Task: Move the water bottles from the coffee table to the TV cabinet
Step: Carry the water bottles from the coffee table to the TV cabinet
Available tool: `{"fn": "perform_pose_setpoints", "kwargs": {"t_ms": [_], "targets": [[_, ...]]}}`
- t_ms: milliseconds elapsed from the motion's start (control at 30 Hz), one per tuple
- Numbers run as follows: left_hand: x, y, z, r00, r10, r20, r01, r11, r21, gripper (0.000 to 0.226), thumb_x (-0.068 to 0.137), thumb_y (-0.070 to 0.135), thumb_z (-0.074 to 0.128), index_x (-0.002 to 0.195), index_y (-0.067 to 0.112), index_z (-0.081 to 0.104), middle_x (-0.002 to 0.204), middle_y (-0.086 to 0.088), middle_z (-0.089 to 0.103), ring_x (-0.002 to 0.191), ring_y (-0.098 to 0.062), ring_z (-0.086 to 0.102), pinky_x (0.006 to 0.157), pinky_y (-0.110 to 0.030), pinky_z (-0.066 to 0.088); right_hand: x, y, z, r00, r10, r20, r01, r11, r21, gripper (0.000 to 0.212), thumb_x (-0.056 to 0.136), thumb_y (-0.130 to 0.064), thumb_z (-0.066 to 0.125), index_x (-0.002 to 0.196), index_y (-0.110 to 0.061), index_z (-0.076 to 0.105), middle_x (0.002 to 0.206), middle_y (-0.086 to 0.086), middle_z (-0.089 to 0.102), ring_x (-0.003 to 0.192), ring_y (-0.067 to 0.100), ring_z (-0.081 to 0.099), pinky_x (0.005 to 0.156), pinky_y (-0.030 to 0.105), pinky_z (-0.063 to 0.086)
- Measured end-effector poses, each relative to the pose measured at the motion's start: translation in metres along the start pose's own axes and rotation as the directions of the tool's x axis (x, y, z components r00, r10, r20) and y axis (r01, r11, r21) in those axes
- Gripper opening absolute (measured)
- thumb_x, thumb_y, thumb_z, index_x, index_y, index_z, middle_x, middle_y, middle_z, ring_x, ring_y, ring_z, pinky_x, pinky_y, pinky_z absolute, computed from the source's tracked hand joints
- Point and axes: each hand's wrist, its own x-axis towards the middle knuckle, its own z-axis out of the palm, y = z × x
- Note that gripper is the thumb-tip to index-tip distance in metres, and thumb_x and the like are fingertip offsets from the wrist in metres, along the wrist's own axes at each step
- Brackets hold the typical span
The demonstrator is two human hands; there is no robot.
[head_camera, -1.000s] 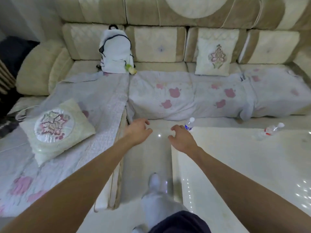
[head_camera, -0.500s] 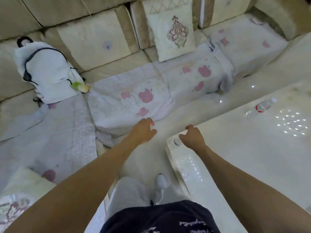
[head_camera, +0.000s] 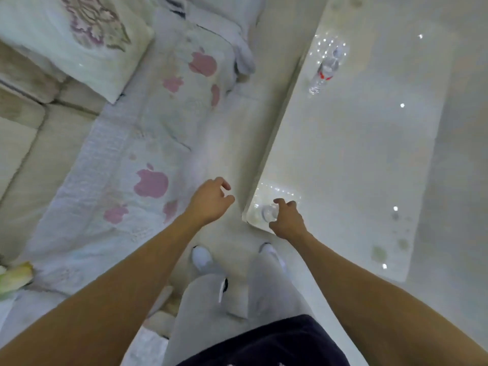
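A clear water bottle (head_camera: 268, 213) stands upright on the near left corner of the glossy white coffee table (head_camera: 343, 159), seen from above. My right hand (head_camera: 287, 220) is curled around its right side, thumb and fingers touching it. A second clear water bottle (head_camera: 325, 71) with a red label lies on its side at the table's far end. Over the floor gap between sofa and table hovers my left hand (head_camera: 211, 202), fingers loosely apart and holding nothing. No TV cabinet is in view.
A beige sofa with a pale apple-print cover (head_camera: 148, 159) runs along the left, with an embroidered cushion (head_camera: 87, 40) on it. A narrow strip of floor (head_camera: 232, 143) separates sofa and table. My feet in white shoes (head_camera: 202, 258) stand by the table corner.
The view has swung right and down over the table. My right hand went from beside the near bottle to wrapping around it. The left hand stayed open over the floor.
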Motion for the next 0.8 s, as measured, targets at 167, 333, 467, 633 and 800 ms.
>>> {"fn": "perform_pose_setpoints", "kwargs": {"t_ms": [167, 333, 467, 633, 800], "targets": [[0.053, 0.006, -0.011, 0.991, 0.103, 0.081, -0.106, 0.994, 0.029, 0.029, 0.086, 0.025, 0.059, 0.112, 0.016, 0.06, 0.103, -0.006, 0.063, 0.089, -0.02, 0.058, 0.076, -0.028, 0.04, 0.023, 0.001, 0.021, 0.99, 0.134, -0.04, -0.13, 0.988, 0.085, 0.061, 0.083, -0.011, 0.063, 0.138, -0.013, 0.038, 0.133, 0.016, 0.038, 0.102, 0.039, 0.062, 0.083, 0.036, 0.05], [0.084, 0.018, -0.006, 0.976, 0.137, 0.166, -0.154, 0.984, 0.09, 0.025, 0.086, 0.023, 0.059, 0.109, 0.015, 0.06, 0.103, -0.008, 0.064, 0.086, -0.02, 0.057, 0.075, -0.027, 0.039, 0.04, -0.002, 0.032, 0.974, 0.194, -0.119, -0.168, 0.966, 0.199, 0.037, 0.086, -0.001, 0.059, 0.122, -0.008, 0.05, 0.128, 0.016, 0.041, 0.086, 0.035, 0.065, 0.077, 0.036, 0.055], [0.098, 0.047, -0.008, 0.96, 0.158, 0.23, -0.197, 0.967, 0.159, 0.025, 0.086, 0.022, 0.058, 0.109, 0.014, 0.06, 0.104, -0.008, 0.063, 0.087, -0.021, 0.057, 0.075, -0.027, 0.038, 0.045, 0.001, 0.011, 0.969, 0.195, -0.153, -0.153, 0.956, 0.249, 0.031, 0.086, -0.003, 0.058, 0.117, -0.005, 0.053, 0.125, 0.014, 0.044, 0.084, 0.033, 0.063, 0.072, 0.033, 0.051], [0.112, 0.122, -0.024, 0.942, 0.223, 0.249, -0.275, 0.941, 0.198, 0.024, 0.086, 0.019, 0.056, 0.107, 0.01, 0.063, 0.105, -0.01, 0.063, 0.093, -0.025, 0.061, 0.076, -0.027, 0.041, 0.045, 0.004, -0.059, 0.965, 0.168, -0.203, -0.094, 0.938, 0.333, 0.036, 0.084, -0.013, 0.062, 0.118, -0.006, 0.053, 0.124, 0.014, 0.043, 0.084, 0.032, 0.059, 0.076, 0.033, 0.048], [0.128, 0.202, -0.048, 0.917, 0.306, 0.256, -0.369, 0.894, 0.255, 0.022, 0.087, 0.014, 0.054, 0.1, 0.003, 0.067, 0.093, -0.013, 0.065, 0.089, -0.03, 0.063, 0.075, -0.031, 0.046, 0.04, 0.006, -0.132, 0.953, 0.103, -0.286, -0.015, 0.956, 0.294, 0.035, 0.085, -0.014, 0.064, 0.118, -0.007, 0.053, 0.124, 0.013, 0.044, 0.096, 0.033, 0.061, 0.082, 0.034, 0.049]]}}
